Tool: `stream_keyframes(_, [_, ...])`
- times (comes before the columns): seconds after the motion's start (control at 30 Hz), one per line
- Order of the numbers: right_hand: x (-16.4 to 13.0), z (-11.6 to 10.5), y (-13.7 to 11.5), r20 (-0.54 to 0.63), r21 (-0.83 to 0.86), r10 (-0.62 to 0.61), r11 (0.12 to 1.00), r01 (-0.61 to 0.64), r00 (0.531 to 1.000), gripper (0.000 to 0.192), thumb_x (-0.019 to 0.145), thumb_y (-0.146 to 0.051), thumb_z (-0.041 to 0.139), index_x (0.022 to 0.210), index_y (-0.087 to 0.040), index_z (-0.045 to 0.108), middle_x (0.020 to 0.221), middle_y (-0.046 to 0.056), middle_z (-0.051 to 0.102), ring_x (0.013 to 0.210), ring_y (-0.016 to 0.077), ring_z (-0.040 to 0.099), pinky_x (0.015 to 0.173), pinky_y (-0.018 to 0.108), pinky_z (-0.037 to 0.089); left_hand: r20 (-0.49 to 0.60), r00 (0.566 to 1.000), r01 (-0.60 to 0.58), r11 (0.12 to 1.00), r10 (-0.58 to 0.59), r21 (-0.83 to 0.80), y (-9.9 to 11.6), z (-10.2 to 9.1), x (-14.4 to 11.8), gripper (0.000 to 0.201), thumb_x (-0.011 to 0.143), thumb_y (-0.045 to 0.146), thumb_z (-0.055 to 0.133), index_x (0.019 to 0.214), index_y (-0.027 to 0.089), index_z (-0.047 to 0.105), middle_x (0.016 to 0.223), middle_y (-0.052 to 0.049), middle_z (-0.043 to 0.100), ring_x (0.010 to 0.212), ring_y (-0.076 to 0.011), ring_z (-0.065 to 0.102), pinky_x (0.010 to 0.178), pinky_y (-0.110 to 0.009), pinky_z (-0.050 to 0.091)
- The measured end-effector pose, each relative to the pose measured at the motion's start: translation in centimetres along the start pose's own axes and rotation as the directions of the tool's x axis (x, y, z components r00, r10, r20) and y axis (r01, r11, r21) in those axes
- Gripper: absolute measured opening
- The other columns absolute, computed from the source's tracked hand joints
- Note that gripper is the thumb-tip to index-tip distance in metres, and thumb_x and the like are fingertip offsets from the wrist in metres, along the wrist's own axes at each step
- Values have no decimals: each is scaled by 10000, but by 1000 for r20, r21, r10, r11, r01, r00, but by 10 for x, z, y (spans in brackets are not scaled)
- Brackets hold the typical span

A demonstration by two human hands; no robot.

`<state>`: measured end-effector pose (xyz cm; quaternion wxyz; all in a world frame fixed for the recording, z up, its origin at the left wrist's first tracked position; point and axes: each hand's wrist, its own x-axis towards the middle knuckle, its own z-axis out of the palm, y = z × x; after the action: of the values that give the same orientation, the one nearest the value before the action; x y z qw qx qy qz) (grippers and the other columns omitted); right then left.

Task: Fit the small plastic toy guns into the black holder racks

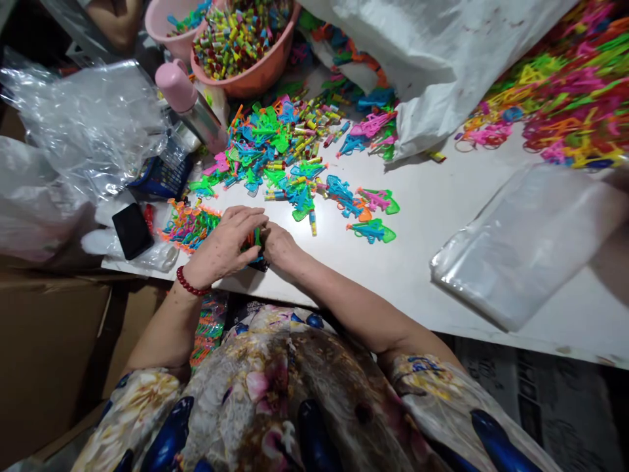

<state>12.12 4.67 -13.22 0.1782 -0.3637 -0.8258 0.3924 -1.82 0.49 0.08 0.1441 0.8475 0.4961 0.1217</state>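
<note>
While our left hand (223,248) and right hand (278,246) meet at the table's (442,216) near edge, their fingers close together on a small bundle of toys (254,241), perhaps plastic, mostly hidden. Just beyond lies a scatter of bright toy pieces (289,164); farther back stands a pink basin (246,46).

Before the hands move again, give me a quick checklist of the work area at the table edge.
1. Left hand on the small bundle of colourful plastic pieces: ok.
2. Right hand touching the same bundle: ok.
3. Grip firm: cannot tell, fingers hide it.
4. Bundle fully on the white table: not ok, at the edge.
5. Loose pile of bright plastic toy parts close ahead: ok.
6. Black phone apart from the hands: ok.
</note>
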Motion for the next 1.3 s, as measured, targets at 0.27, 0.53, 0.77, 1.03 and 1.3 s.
stream_keyframes(0.27, [-11,-6,2,-102,31,53,998,-50,993,252,842,-85,548,1045,-172,668,1061,89,657,941,212,592,851,318,486,-26,1000,12,999,-11,36,-3,5,3,499,843,118,557,1339,171,580,1386,-148,627,1325,-326,520,1148,-588,453])
stream_keyframes(0.53, [-50,-68,29,-496,-138,300,899,-415,815,273,954,-230,579,1211,-141,571,1191,194,617,1060,313,588,896,408,476,-177,980,108,992,-95,66,-3,18,13,639,808,61,554,1428,215,575,1570,-130,499,1428,-331,461,1192,-608,422])
stream_keyframes(0.77, [-57,-74,23,-422,-125,381,874,-470,822,184,936,-186,526,1087,-137,617,1101,188,686,999,300,631,868,381,460,14,1000,1,993,-3,117,0,1,19,284,1006,243,494,986,225,777,1616,-51,502,1608,-389,222,1245,-797,85])
stream_keyframes(1.03, [-65,-39,-4,-215,411,384,870,-274,898,184,878,-322,623,1028,-218,607,845,28,711,756,193,654,740,321,505,206,953,-243,965,221,93,-14,-23,3,387,1010,508,564,1273,265,711,1469,-73,648,1607,-353,261,1308,-694,18])
stream_keyframes(1.3, [-67,-24,-8,-183,689,511,676,-261,840,308,696,-451,752,784,-240,545,605,-79,507,567,114,455,526,247,381,170,969,-205,967,179,151,-22,-8,9,351,938,254,638,1286,250,686,1489,-105,610,1615,-385,220,1295,-723,72])
